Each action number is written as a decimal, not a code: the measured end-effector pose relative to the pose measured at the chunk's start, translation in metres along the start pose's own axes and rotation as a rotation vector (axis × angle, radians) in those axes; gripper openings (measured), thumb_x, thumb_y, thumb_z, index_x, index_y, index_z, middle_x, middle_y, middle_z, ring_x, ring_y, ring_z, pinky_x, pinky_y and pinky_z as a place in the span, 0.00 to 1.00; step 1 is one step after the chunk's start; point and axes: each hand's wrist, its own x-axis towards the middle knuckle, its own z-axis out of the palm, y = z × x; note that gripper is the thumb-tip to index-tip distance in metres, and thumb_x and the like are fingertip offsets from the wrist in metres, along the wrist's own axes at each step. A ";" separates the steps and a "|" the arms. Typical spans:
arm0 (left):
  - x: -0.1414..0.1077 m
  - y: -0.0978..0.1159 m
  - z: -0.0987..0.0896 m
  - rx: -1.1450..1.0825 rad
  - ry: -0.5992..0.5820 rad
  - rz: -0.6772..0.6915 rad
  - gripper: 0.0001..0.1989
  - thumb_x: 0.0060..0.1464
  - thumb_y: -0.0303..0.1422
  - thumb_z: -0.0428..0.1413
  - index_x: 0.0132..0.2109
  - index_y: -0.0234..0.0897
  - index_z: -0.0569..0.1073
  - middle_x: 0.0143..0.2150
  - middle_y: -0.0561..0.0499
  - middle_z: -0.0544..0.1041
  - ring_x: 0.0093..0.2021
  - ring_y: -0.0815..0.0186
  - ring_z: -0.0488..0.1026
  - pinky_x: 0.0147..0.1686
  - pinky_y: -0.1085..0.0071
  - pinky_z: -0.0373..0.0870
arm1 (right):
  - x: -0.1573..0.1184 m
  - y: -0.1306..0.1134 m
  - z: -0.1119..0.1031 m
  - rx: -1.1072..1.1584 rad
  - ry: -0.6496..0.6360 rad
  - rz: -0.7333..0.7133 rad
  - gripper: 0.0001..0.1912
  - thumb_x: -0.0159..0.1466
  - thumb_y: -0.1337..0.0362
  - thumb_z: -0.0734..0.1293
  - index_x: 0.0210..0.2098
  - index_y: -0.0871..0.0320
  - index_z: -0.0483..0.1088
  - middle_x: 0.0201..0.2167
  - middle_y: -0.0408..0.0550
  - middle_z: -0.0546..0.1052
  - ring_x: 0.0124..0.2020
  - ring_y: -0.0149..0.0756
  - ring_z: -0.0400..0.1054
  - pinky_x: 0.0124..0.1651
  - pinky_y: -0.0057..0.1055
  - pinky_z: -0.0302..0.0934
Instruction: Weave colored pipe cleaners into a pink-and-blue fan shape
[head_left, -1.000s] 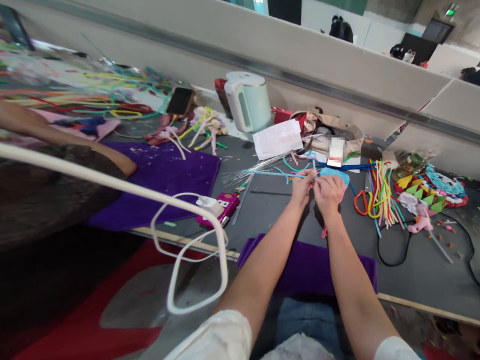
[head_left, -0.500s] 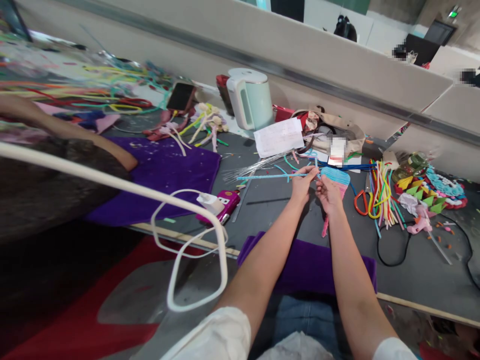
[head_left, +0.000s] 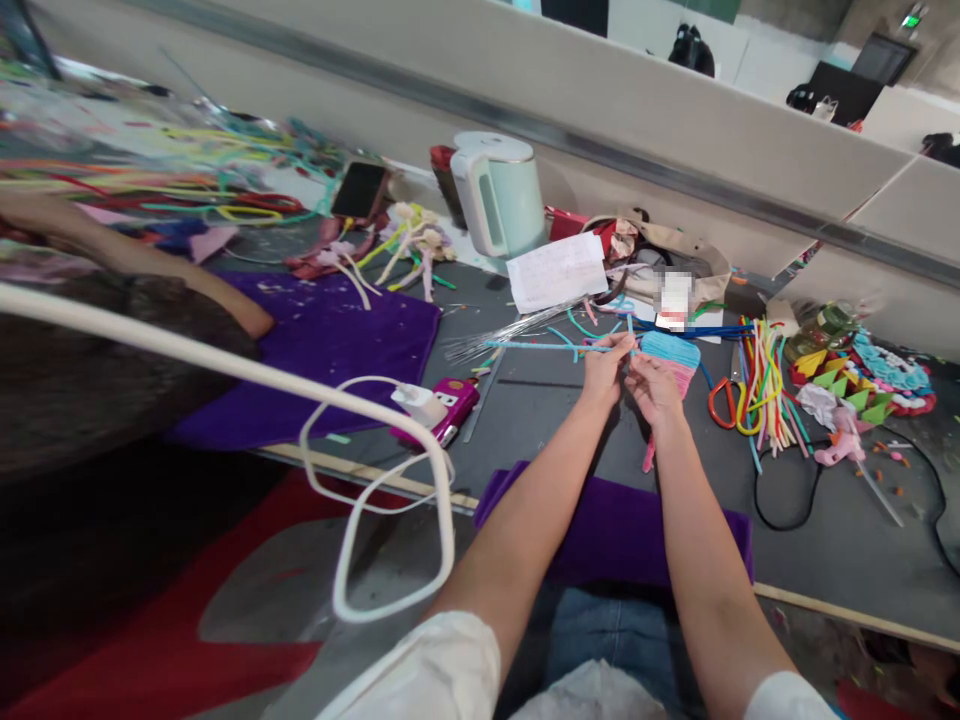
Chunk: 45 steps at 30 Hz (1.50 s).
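Just right of centre frame, the left hand (head_left: 604, 370) pinches a blue stem (head_left: 536, 346); the right hand (head_left: 654, 388) curls beside it, grip unclear from here. Shaping appears under way, next calling for a steady pinch.

arms (head_left: 551, 480) extended forward, converging | left hand (head_left: 602, 375) pinching | right hand (head_left: 655, 388) curled close beside

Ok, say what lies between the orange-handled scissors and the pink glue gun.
In the head view, a bundle of coloured fuzzy stems lies between the scissors and glue gun; a black cord loops by its near end.
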 end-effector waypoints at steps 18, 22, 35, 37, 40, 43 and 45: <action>0.002 0.006 0.000 -0.107 0.104 -0.178 0.10 0.34 0.24 0.67 0.27 0.33 0.74 0.23 0.55 0.73 0.23 0.74 0.69 0.25 0.76 0.64 | 0.002 0.011 -0.004 -0.549 0.037 -0.470 0.08 0.54 0.62 0.69 0.33 0.57 0.73 0.30 0.43 0.77 0.31 0.31 0.67 0.39 0.30 0.64; 0.001 0.008 0.000 -0.048 0.041 -0.201 0.13 0.32 0.28 0.69 0.28 0.33 0.74 0.24 0.54 0.73 0.24 0.74 0.68 0.25 0.75 0.64 | 0.000 0.006 -0.008 -0.792 0.100 -0.595 0.09 0.57 0.61 0.65 0.35 0.58 0.73 0.30 0.43 0.76 0.28 0.30 0.64 0.36 0.30 0.62; -0.006 0.012 -0.002 0.382 -0.151 -0.106 0.17 0.35 0.41 0.70 0.24 0.33 0.75 0.20 0.54 0.71 0.22 0.72 0.65 0.26 0.73 0.64 | 0.010 0.000 -0.023 -0.693 0.137 -0.580 0.10 0.56 0.58 0.66 0.33 0.58 0.70 0.24 0.41 0.72 0.25 0.30 0.63 0.31 0.29 0.60; -0.005 0.010 -0.003 0.406 -0.140 -0.072 0.16 0.37 0.41 0.69 0.23 0.32 0.75 0.19 0.53 0.70 0.21 0.73 0.64 0.25 0.73 0.62 | 0.009 0.000 -0.022 -0.748 0.143 -0.591 0.10 0.56 0.57 0.66 0.33 0.58 0.70 0.24 0.41 0.71 0.24 0.30 0.62 0.30 0.29 0.59; -0.003 0.007 -0.004 0.395 -0.120 -0.033 0.16 0.37 0.41 0.68 0.22 0.32 0.75 0.18 0.54 0.69 0.20 0.73 0.63 0.25 0.73 0.61 | 0.006 -0.002 -0.020 -0.816 0.175 -0.618 0.13 0.57 0.56 0.67 0.36 0.58 0.70 0.26 0.42 0.72 0.26 0.30 0.63 0.32 0.29 0.61; -0.002 0.005 -0.004 0.390 -0.072 0.031 0.15 0.37 0.40 0.68 0.22 0.33 0.75 0.19 0.54 0.70 0.21 0.72 0.63 0.25 0.73 0.60 | 0.001 -0.005 -0.017 -0.809 0.284 -0.657 0.16 0.56 0.56 0.69 0.41 0.58 0.69 0.28 0.42 0.73 0.28 0.30 0.64 0.35 0.29 0.63; -0.001 0.005 -0.003 0.407 -0.030 0.111 0.13 0.39 0.38 0.67 0.23 0.34 0.75 0.19 0.54 0.70 0.22 0.72 0.63 0.25 0.73 0.60 | -0.001 -0.007 -0.015 -0.815 0.342 -0.653 0.14 0.57 0.55 0.69 0.38 0.57 0.70 0.27 0.42 0.73 0.27 0.30 0.64 0.34 0.29 0.63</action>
